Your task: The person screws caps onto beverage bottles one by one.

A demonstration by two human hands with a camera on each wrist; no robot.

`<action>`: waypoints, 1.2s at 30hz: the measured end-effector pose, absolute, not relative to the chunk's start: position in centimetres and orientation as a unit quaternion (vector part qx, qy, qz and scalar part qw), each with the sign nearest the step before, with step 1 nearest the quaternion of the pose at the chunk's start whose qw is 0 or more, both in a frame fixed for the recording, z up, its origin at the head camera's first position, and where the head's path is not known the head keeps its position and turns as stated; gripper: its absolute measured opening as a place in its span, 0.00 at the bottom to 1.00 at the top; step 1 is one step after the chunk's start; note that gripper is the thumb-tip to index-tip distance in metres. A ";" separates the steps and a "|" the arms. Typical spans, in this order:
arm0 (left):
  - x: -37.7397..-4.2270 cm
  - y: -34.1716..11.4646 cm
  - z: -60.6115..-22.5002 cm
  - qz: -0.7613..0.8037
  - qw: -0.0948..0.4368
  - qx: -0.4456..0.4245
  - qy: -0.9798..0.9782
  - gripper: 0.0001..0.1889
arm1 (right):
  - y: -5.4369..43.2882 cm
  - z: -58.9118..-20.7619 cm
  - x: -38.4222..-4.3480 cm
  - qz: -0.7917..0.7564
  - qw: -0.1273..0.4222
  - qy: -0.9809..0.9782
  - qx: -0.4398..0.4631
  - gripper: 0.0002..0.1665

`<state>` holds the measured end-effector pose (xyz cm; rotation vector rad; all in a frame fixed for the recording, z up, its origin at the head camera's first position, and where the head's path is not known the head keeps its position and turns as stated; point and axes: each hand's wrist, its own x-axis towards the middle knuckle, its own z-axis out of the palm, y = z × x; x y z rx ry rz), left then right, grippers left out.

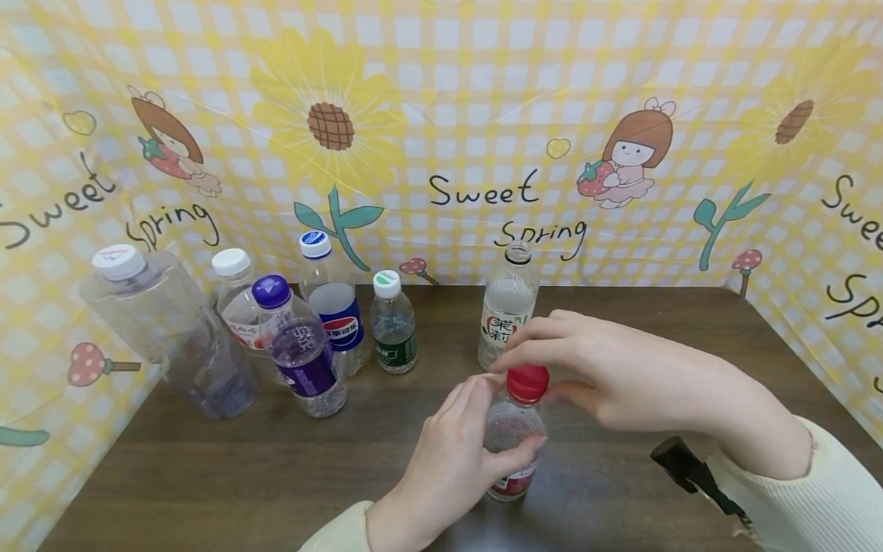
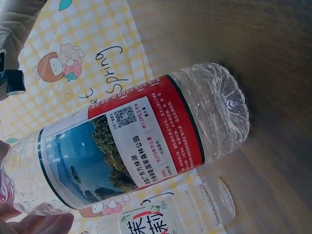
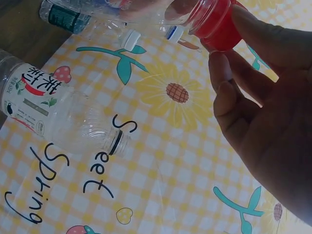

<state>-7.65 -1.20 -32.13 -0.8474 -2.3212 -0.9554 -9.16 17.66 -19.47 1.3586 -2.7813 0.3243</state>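
Observation:
A clear plastic bottle with a red and white label (image 2: 122, 141) stands upright at the front of the table. My left hand (image 1: 455, 452) grips it around the upper part, thumb across the near side. On its neck sits a red cap (image 1: 527, 383), which my right hand (image 1: 614, 376) pinches from above and the side. In the right wrist view the thumb (image 3: 273, 46) lies against the cap's edge, with the other fingers curled on the opposite side. Just behind stands a clear bottle with a white and green label (image 3: 63, 107), its mouth uncapped.
Several capped bottles stand at the left: a large clear one (image 1: 200, 353), one with a purple cap (image 1: 272, 292), a Pepsi bottle (image 1: 338, 322) and a small green-labelled one (image 1: 394, 330). A yellow checked cloth (image 1: 441, 92) hangs behind the brown table (image 1: 276, 483).

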 end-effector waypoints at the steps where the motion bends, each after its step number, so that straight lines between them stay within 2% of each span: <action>1: -7.6 -1.2 -32.1 -0.349 0.244 -0.310 -0.850 0.30 | 17.6 -19.5 -9.2 0.104 0.016 -0.893 0.437 0.32; 7: -7.6 -1.2 -32.0 -0.357 0.226 -0.309 -0.852 0.29 | 17.5 -19.5 -9.4 0.111 0.020 -0.888 0.445 0.31; 17: -7.5 -1.2 -31.9 -0.370 0.207 -0.304 -0.853 0.31 | 17.3 -19.7 -9.5 0.115 0.038 -0.886 0.448 0.19; 26: -7.6 -1.1 -32.0 -0.361 0.224 -0.303 -0.853 0.31 | 17.2 -20.2 -9.5 0.108 0.077 -0.881 0.454 0.23; 36: -7.5 -0.9 -32.0 -0.352 0.239 -0.301 -0.853 0.32 | 16.6 -20.9 -8.9 0.081 0.135 -0.886 0.437 0.21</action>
